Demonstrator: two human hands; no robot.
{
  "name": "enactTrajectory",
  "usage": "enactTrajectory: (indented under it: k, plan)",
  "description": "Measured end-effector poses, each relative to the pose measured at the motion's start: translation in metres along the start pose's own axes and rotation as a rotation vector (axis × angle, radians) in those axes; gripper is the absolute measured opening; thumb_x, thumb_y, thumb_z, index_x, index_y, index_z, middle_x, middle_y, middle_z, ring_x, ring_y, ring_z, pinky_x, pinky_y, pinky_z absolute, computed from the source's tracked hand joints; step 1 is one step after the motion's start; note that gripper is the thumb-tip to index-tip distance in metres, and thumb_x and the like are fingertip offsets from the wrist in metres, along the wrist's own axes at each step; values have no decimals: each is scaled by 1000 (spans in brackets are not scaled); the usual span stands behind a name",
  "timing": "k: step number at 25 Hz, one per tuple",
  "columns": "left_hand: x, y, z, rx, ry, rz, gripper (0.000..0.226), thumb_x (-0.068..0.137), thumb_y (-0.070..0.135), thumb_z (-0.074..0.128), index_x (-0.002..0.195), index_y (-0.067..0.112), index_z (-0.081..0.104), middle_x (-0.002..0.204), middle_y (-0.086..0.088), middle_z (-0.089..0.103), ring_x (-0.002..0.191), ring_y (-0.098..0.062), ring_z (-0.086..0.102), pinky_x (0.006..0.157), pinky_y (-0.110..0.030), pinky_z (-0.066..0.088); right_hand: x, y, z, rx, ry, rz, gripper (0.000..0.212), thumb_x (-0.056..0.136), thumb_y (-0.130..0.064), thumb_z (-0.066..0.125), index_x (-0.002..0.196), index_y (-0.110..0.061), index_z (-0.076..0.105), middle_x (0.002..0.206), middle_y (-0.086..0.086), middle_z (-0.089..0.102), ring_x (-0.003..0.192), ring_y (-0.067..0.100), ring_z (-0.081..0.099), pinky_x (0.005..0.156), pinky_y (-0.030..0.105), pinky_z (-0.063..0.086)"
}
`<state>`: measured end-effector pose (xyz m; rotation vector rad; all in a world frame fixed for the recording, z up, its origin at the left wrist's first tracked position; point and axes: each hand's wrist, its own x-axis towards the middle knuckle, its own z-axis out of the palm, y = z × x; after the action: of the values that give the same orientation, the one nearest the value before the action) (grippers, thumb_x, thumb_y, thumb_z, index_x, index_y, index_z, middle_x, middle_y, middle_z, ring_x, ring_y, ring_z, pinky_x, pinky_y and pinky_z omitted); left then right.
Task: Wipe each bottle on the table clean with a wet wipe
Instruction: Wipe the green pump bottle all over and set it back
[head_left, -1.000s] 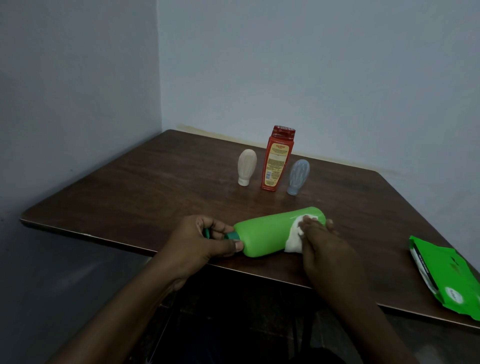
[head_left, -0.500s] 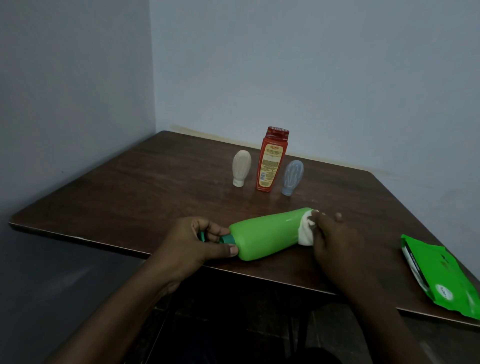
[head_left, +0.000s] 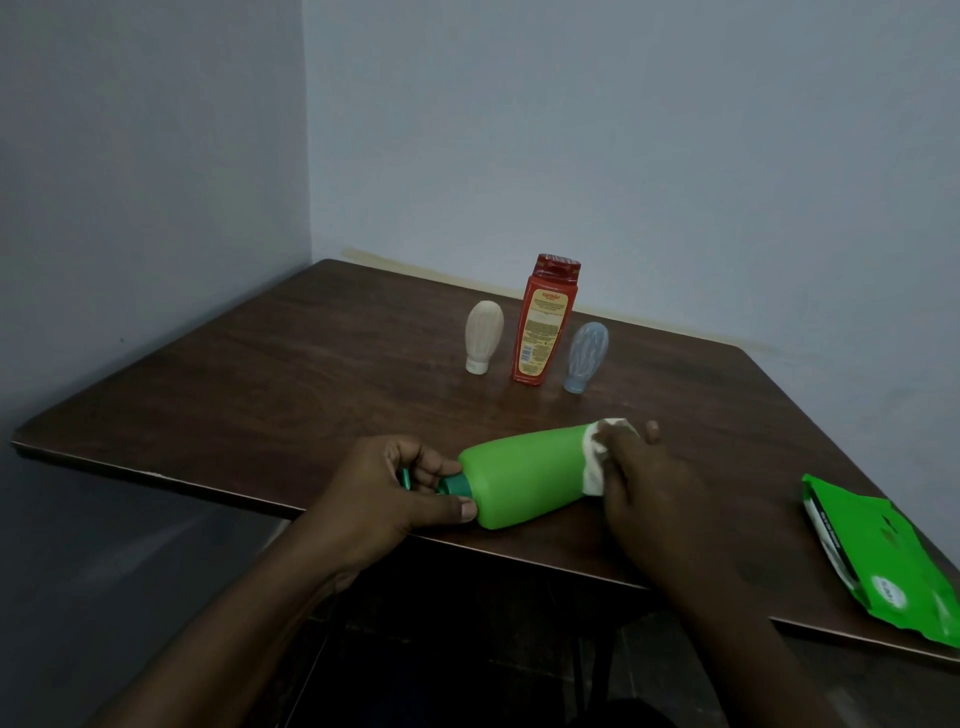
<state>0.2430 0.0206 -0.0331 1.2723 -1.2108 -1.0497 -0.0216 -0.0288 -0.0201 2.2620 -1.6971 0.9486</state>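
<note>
Dark worktop: left hand pinches the green bottle by its cap; right hand, gripping the wipe, has slid to the base, so this bottle looks nearly done.

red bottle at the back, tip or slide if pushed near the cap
Probably tips: the red bottle stands tall on a narrow base. Falling sideways, it might knock the beige bottle or blue bottle standing close beside it.

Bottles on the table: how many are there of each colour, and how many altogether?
green bottle: 1
red bottle: 1
cream bottle: 1
pale blue bottle: 1
Total: 4
</note>
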Motion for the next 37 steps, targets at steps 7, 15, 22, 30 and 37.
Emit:
enactTrajectory:
  k: [7, 15, 22, 30, 37]
  plan:
    - [-1, 2, -1, 32, -10, 23, 33, 58, -1, 96, 84, 9, 78, 77, -9, 65, 68, -13, 62, 64, -22, 51, -11, -6, -2, 92, -88, -126, 38, 89, -8, 64, 125, -20, 64, 120, 6, 71, 109, 24, 67, 87, 24, 47]
    - [1, 0, -3, 33, -16, 13, 35, 56, 0, 97, 84, 9, 79, 77, -9, 66, 69, -15, 62, 67, -27, 51, -21, -49, 1, 195, -174, -292, 40, 92, -7, 59, 131, -12, 61, 138, 6, 59, 131, 13, 49, 114, 33, 36]
    - [0, -1, -1, 47, -19, 22, 38, 56, 0, 97, 87, 9, 77, 79, -9, 67, 70, -14, 63, 65, -24, 52, 17, 4, -5, -25, -47, 41, 25, 93, -16, 58, 115, -23, 66, 105, 9, 74, 94, 28, 69, 72, 34, 51]
    - [-2, -1, -1, 26, -24, 38, 36, 59, -3, 96, 87, 7, 77, 78, -15, 73, 71, -17, 62, 67, -28, 52, -24, -68, -17, 425, -299, -461, 33, 98, -12, 48, 126, -15, 65, 134, -2, 63, 129, 8, 54, 116, 30, 34]
    - [0, 2, -1, -7, 6, 17, 39, 59, 0, 96, 91, 7, 76, 81, -9, 72, 74, -17, 69, 70, -26, 59, 48, 30, -69, 29, -94, 0, 24, 97, -22, 58, 73, -26, 56, 68, -3, 63, 68, 17, 63, 53, 31, 38]
